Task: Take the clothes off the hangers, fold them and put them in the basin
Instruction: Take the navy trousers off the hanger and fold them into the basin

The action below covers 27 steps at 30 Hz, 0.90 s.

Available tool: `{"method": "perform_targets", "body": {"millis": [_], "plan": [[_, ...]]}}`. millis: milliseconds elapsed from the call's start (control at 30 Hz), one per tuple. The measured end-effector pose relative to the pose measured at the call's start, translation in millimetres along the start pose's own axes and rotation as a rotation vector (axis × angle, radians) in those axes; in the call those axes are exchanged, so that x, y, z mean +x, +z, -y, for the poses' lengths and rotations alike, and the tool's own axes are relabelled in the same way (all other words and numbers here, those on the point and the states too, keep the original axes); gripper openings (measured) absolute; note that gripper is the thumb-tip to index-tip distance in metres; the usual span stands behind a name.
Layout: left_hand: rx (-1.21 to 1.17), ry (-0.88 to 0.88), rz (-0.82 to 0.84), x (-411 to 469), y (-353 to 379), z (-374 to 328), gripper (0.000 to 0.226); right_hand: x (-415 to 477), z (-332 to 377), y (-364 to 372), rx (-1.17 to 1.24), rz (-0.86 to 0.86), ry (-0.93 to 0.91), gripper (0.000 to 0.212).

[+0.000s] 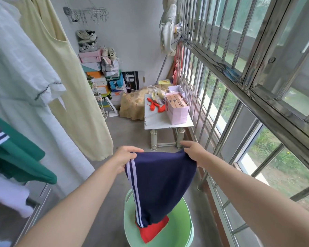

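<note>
A barred window [239, 90] fills the right side of the frame from top to bottom; on the left hang a white garment [16, 68] in the upper left corner, a pale yellow dress [75, 90] just right of it, and a green garment [21, 157] lower down at the left edge. In the lower centre a navy garment [161, 182] with two white stripes down its left side is held up in the air, its top edge stretched out and its body narrowing downwards; its lower end hangs over a light green basin [182, 229] that stands on the concrete floor at the bottom centre. Whether the cloth touches what lies in the basin cannot be told. Beyond it, in the middle of the frame, a small white table [159, 120] stands against the window bars; a stack of shoe boxes [103, 81] rises against the far wall at centre left; a pink paper bag [177, 111] sits on the table. A folded red cloth [153, 230] lies inside the basin, partly hidden by the navy garment. The left hand [125, 157] pinches the garment's top left corner by the stripes; the right hand [194, 154] grips its top right corner; the two hands are apart.
</note>
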<state>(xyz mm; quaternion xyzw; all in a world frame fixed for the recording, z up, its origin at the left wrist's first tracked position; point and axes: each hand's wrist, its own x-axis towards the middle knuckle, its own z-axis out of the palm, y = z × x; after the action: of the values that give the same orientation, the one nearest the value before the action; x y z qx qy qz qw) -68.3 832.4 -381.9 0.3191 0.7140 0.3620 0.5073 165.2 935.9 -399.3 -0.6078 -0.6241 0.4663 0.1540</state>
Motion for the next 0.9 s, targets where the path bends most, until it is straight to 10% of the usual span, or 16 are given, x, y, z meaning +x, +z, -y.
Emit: {"method": "perform_targets", "body": {"millis": [300, 433, 567, 767, 900], "plan": [[0.409, 0.033, -0.101, 5.1, -5.8, 11.7, 0.049, -0.6, 1.9, 12.0, -0.248, 0.411, 0.006, 0.025], [0.762, 0.093, -0.160, 6.4, -4.8, 18.9, 0.045, -2.1, 0.5, 19.3, -0.860, 0.278, -0.277, 0.020], [0.929, 0.164, -0.234, 1.9, -0.9, 17.6, 0.017, -1.3, -9.0, 24.5, -0.907, 0.163, -0.319, 0.014], [0.865, 0.312, -0.167, 10.3, -18.8, 23.3, 0.017, 7.3, -22.2, 6.9, -0.628, 0.137, -0.318, 0.013], [0.442, 0.339, 0.024, -4.7, -28.1, 15.8, 0.020, -10.9, -35.2, -10.6, 0.358, 0.277, -0.185, 0.013]]}}
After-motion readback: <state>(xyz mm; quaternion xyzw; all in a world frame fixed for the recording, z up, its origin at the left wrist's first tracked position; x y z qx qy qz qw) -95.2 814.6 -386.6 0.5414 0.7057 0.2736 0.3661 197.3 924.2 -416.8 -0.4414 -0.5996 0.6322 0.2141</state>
